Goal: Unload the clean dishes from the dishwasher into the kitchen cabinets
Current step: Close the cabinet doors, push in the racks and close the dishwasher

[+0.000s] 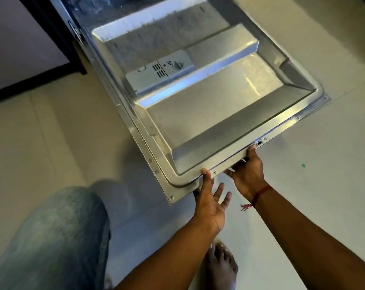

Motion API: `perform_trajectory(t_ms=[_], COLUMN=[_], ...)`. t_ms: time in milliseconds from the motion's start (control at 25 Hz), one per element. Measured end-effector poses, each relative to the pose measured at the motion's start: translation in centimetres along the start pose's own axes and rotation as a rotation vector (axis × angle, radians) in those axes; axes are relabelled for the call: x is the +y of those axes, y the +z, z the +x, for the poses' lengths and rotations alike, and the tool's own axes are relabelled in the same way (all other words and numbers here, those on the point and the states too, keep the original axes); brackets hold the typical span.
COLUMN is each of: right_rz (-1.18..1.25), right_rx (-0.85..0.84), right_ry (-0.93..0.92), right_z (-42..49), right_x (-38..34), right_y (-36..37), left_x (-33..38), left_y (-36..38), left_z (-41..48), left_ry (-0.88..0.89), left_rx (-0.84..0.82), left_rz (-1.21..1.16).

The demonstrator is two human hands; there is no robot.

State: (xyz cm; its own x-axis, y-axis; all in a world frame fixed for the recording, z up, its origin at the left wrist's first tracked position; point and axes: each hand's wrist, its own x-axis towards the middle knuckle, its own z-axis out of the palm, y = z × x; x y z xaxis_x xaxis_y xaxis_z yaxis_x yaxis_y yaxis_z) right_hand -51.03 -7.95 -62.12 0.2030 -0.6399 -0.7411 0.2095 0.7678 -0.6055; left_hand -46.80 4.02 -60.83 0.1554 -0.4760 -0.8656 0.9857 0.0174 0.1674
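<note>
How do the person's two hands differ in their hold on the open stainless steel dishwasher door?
The left hand has its thumb on top of the stainless steel dishwasher door rim near the corner, with fingers spread loose below; the right hand has fingers curled under the edge, further along it. Only the right wrist wears a red thread bracelet. Both touch the door's front edge.

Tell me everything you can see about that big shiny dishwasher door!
The dishwasher door lies open and nearly flat above the pale tile floor, its inner side up. It looks like stainless steel, with a stepped, recessed panel and screws along the rim. A grey plastic detergent dispenser with a round knob sits near the middle. The left hand and right hand both touch its front edge.
</note>
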Motion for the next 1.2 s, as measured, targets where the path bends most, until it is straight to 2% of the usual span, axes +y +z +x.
perform_trajectory(t_ms=[360, 640, 920, 1200], right_rz=[-0.106, -0.105, -0.229, -0.381], right_rx=[-0.017, -0.055, -0.035, -0.217], right_ry=[-0.010, 0.030, 0.004, 0.047], right_z=[-8.1, -14.5, -19.9, -23.7], right_x=[-6.8, -12.7, -19.3, -24.8], right_y=[2.5, 6.6, 13.0, 16.8], left_x=[2.3, 6.2, 11.2, 16.1], left_y=[4.6, 7.6, 13.5, 18.7], left_z=[-9.1, -17.3, -25.0, -30.6], left_ry=[-0.041, 0.082, 0.152, 0.184], left_rx=[0.070, 0.173, 0.273, 0.299], left_rz=[0.003, -0.094, -0.157, -0.163])
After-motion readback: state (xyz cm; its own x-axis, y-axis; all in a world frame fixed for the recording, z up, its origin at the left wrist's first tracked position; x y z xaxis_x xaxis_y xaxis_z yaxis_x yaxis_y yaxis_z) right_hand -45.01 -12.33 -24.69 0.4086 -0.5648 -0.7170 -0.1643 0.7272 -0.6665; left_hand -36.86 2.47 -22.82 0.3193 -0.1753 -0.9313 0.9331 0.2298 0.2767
